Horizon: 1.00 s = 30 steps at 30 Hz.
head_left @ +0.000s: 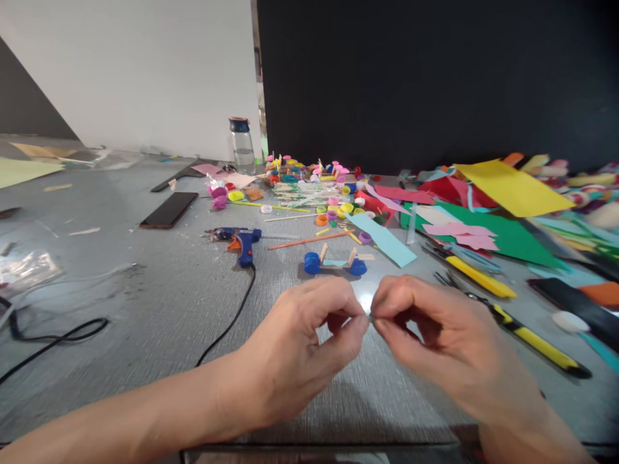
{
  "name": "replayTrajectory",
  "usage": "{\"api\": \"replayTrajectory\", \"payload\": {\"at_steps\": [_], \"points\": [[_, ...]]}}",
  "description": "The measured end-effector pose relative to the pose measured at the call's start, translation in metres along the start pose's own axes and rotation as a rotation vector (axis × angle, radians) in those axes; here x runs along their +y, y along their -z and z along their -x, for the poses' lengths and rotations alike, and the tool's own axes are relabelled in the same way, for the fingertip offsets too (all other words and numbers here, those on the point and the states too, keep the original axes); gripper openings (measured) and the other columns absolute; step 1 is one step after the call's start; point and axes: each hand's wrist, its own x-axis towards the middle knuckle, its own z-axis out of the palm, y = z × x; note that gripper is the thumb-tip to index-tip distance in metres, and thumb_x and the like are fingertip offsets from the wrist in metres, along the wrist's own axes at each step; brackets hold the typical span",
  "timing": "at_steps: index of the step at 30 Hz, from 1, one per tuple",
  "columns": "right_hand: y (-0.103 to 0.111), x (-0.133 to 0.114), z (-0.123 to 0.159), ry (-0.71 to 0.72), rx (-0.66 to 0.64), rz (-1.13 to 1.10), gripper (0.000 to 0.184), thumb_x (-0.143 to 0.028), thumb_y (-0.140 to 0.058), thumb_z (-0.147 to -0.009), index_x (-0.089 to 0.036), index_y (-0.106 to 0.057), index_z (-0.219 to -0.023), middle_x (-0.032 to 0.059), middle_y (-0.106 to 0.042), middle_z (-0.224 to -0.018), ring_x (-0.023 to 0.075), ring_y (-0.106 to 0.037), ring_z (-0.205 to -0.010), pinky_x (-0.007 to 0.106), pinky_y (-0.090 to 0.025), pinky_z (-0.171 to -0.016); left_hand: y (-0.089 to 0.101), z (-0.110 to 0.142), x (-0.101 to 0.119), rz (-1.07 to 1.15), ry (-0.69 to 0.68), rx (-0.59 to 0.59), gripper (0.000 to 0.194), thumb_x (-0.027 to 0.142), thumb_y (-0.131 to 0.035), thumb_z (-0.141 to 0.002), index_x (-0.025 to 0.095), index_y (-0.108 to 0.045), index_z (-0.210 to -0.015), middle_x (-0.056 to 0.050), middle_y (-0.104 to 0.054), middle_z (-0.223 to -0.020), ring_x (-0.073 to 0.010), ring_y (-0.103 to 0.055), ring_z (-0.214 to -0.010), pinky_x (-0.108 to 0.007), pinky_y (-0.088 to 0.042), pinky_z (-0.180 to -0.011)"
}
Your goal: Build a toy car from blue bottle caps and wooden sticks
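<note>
My left hand (309, 341) and my right hand (430, 341) meet fingertip to fingertip above the grey table, near its front. Each pinches with thumb and forefinger. Between the tips shows a tiny dark speck, too small to name. Just beyond the hands stands a little car (336, 263) with blue bottle-cap wheels and small wooden sticks rising from it; neither hand touches it. Left of the car lies a blue glue gun (245, 241), its black cord running toward my left forearm.
A phone (169, 210) lies at left. Behind are a water bottle (241, 145) and a heap of coloured caps and sticks (309, 192). Yellow-black pliers (536, 341) and a cutter (478, 276) lie at right, before coloured paper (517, 187). A light-blue strip (382, 238) lies past the car.
</note>
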Motion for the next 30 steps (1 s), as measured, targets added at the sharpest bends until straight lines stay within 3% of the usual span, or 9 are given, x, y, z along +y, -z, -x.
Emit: {"api": "replayTrajectory", "payload": {"at_steps": [6,10,21,26,30], "points": [[0.0014,0.0007,-0.0005,-0.001,0.000,-0.006,0.017,-0.023,-0.053,-0.100,-0.023,-0.056,-0.084,-0.0012,-0.056,-0.078,0.0136,-0.051,-0.072,0.029,-0.039,-0.059,0.0027,0.0035,0.0006,0.096,0.148,-0.051,0.017,0.014,-0.055,-0.094,0.018,-0.058,-0.078,0.005,-0.054,-0.070,-0.0075,-0.050,-0.066,-0.021,-0.038,-0.058],[0.0036,0.0022,-0.0006,-0.013,0.009,-0.032,0.019,-0.028,-0.051,-0.102,-0.024,-0.059,-0.087,-0.0003,-0.057,-0.080,0.0137,-0.052,-0.070,0.029,-0.038,-0.057,0.0045,0.0047,0.0015,0.148,0.174,-0.050,0.014,0.016,-0.053,-0.097,0.019,-0.061,-0.085,0.005,-0.058,-0.075,-0.0077,-0.052,-0.069,-0.021,-0.040,-0.060],[-0.0024,-0.0008,-0.0005,-0.001,0.042,0.069,0.018,-0.025,-0.055,-0.099,-0.023,-0.055,-0.082,-0.0013,-0.055,-0.077,0.0134,-0.049,-0.068,0.029,-0.038,-0.058,0.0021,0.0040,0.0019,0.002,0.022,-0.039,0.013,0.006,-0.054,-0.093,0.016,-0.061,-0.088,0.003,-0.060,-0.078,-0.0091,-0.054,-0.071,-0.023,-0.043,-0.067],[-0.0037,0.0005,-0.0021,-0.118,0.023,-0.014,0.027,-0.027,-0.051,-0.101,-0.022,-0.049,-0.074,-0.0028,-0.047,-0.071,0.0127,-0.043,-0.065,0.029,-0.034,-0.057,0.0011,0.0041,-0.0003,-0.058,-0.013,-0.048,0.015,0.005,-0.052,-0.093,0.017,-0.060,-0.090,0.002,-0.062,-0.080,-0.0108,-0.056,-0.073,-0.024,-0.045,-0.070],[-0.0009,0.0070,-0.0042,-0.144,0.075,-0.099,0.036,-0.036,-0.045,-0.105,-0.021,-0.057,-0.075,-0.0016,-0.053,-0.071,0.0127,-0.047,-0.065,0.029,-0.035,-0.056,0.0023,0.0037,0.0008,-0.038,-0.024,-0.039,0.015,0.005,-0.051,-0.094,0.017,-0.059,-0.091,0.001,-0.065,-0.083,-0.0101,-0.057,-0.072,-0.024,-0.046,-0.070]]}}
